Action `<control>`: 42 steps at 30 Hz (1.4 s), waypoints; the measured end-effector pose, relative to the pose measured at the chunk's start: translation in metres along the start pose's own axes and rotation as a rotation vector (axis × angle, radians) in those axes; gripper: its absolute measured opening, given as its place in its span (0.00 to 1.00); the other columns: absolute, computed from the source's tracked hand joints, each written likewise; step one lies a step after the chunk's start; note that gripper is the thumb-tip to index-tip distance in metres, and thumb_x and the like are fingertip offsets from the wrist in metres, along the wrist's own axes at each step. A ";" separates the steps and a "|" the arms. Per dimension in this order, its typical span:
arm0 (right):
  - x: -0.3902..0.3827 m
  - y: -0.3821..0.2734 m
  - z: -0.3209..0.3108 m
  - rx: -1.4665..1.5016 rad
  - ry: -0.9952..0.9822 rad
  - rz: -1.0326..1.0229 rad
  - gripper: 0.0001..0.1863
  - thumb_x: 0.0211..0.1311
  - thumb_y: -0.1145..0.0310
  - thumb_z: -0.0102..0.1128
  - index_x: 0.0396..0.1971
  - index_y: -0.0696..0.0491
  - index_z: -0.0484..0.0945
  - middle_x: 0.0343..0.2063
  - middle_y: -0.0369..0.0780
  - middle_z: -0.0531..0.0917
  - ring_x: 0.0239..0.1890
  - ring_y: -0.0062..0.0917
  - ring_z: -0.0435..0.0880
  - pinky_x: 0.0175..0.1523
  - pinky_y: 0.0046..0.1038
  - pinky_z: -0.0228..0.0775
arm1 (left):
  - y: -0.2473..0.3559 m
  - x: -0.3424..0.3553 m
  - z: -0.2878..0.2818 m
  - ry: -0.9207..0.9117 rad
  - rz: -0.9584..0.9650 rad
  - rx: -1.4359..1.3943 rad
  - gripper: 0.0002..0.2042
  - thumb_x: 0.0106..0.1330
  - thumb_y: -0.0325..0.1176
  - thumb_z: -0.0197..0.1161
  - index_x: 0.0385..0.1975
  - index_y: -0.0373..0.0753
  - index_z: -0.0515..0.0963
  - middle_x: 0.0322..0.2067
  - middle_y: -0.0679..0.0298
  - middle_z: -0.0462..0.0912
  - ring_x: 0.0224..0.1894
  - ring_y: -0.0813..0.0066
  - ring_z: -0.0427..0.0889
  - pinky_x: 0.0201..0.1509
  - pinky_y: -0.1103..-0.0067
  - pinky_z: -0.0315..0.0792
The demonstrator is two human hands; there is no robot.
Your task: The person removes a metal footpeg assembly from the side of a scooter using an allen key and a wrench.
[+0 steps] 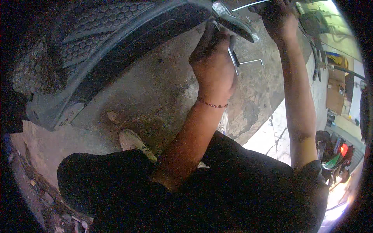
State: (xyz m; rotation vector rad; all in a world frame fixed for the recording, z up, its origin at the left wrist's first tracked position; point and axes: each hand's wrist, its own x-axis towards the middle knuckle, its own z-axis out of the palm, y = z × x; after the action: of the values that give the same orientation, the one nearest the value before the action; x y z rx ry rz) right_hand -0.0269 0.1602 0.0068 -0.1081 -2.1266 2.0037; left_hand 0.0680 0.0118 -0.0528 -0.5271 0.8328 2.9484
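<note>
Crouched over a stained concrete floor (pixel 167 83), I work beside a dark vehicle body panel (pixel 136 48), its honeycomb-textured footboard (pixel 103 19) filling the upper left of the view. My left hand (pixel 213 48), a red-and-white braided bracelet (pixel 213 105) at the wrist, is closed around a slim black-and-silver tool (pixel 233 58) — a thin bent rod (pixel 251 62) sticks out from it toward the right. Just above my knuckles, near the panel's upper end, sits a dark, elongated part with silvery ends (pixel 237 28). My right hand (pixel 278 17) is raised at the upper edge of the view, its fingers beside a thin white cable (pixel 250 5); they are dark and partly cut off there, and I cannot tell whether they grip it. Below, a pale shoe (pixel 134 140) rests on the floor next to my dark-clothed leg (pixel 105 174). White tiles (pixel 268 136) begin under my right forearm (pixel 299 97) — and beyond them, at the far right, stand a cardboard box (pixel 334 95) and a cluster of red, green and black parts (pixel 336 157).
</note>
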 end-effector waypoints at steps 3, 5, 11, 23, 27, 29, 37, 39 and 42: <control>-0.009 -0.008 0.011 -0.335 0.070 0.027 0.19 0.70 0.52 0.39 0.44 0.53 0.67 0.25 0.38 0.73 0.25 0.23 0.72 0.32 0.28 0.70 | 0.011 -0.002 0.003 0.007 -0.051 -0.002 0.11 0.61 0.25 0.58 0.43 0.29 0.76 0.37 0.63 0.81 0.40 0.79 0.77 0.46 0.82 0.71; -0.014 -0.010 0.022 -0.395 0.088 -0.113 0.19 0.70 0.53 0.38 0.44 0.54 0.67 0.25 0.37 0.72 0.26 0.23 0.72 0.33 0.28 0.71 | 0.014 -0.001 0.003 -0.002 -0.053 -0.025 0.11 0.61 0.24 0.58 0.42 0.29 0.76 0.37 0.61 0.81 0.39 0.78 0.78 0.44 0.80 0.72; -0.002 0.001 0.003 -0.094 0.001 -0.122 0.19 0.70 0.53 0.38 0.43 0.54 0.67 0.25 0.36 0.72 0.25 0.22 0.72 0.34 0.27 0.71 | 0.021 0.001 -0.004 -0.144 0.338 0.745 0.07 0.57 0.24 0.60 0.34 0.29 0.76 0.32 0.55 0.80 0.31 0.66 0.81 0.36 0.71 0.74; -0.009 -0.007 0.023 -0.031 0.077 -0.018 0.15 0.70 0.55 0.39 0.40 0.52 0.68 0.26 0.38 0.73 0.26 0.26 0.74 0.32 0.28 0.69 | -0.037 0.059 -0.061 -0.026 0.762 0.982 0.09 0.53 0.34 0.67 0.26 0.35 0.78 0.30 0.54 0.81 0.32 0.58 0.80 0.37 0.70 0.71; -0.002 -0.004 0.003 0.072 0.000 0.018 0.14 0.71 0.56 0.39 0.41 0.52 0.68 0.25 0.38 0.73 0.26 0.26 0.74 0.32 0.29 0.71 | -0.050 0.097 -0.078 0.013 0.992 1.170 0.09 0.52 0.35 0.69 0.25 0.37 0.80 0.30 0.56 0.82 0.34 0.58 0.81 0.40 0.71 0.72; -0.003 -0.004 -0.005 -0.314 0.039 -0.004 0.15 0.71 0.56 0.39 0.43 0.52 0.67 0.24 0.38 0.74 0.26 0.26 0.75 0.32 0.30 0.72 | -0.050 0.102 -0.085 -0.010 1.018 1.162 0.08 0.55 0.36 0.65 0.32 0.41 0.81 0.34 0.60 0.83 0.39 0.60 0.81 0.44 0.69 0.71; -0.004 -0.005 0.018 0.102 0.052 -0.011 0.16 0.70 0.56 0.41 0.46 0.52 0.67 0.24 0.39 0.75 0.26 0.28 0.77 0.30 0.33 0.73 | -0.050 0.113 -0.107 -0.012 0.775 1.217 0.14 0.62 0.40 0.60 0.40 0.36 0.79 0.41 0.64 0.83 0.34 0.64 0.82 0.40 0.70 0.73; 0.000 0.000 0.014 0.165 0.066 -0.021 0.16 0.70 0.57 0.41 0.47 0.53 0.66 0.25 0.40 0.76 0.26 0.30 0.78 0.30 0.34 0.74 | -0.062 0.095 -0.102 -0.019 0.918 1.234 0.07 0.60 0.33 0.57 0.34 0.39 0.78 0.31 0.60 0.81 0.28 0.64 0.80 0.31 0.72 0.72; 0.003 0.007 -0.010 0.151 -0.041 0.017 0.16 0.70 0.58 0.41 0.48 0.54 0.66 0.27 0.42 0.77 0.27 0.31 0.78 0.31 0.34 0.74 | -0.051 0.034 -0.052 -0.035 -0.070 0.168 0.06 0.63 0.35 0.56 0.33 0.42 0.76 0.25 0.65 0.77 0.21 0.73 0.74 0.21 0.78 0.67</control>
State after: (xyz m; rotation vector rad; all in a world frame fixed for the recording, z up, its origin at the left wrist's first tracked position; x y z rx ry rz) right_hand -0.0279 0.1713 0.0010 -0.0617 -1.9955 2.1860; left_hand 0.0588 0.0266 -0.1308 -0.4826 1.0243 2.7836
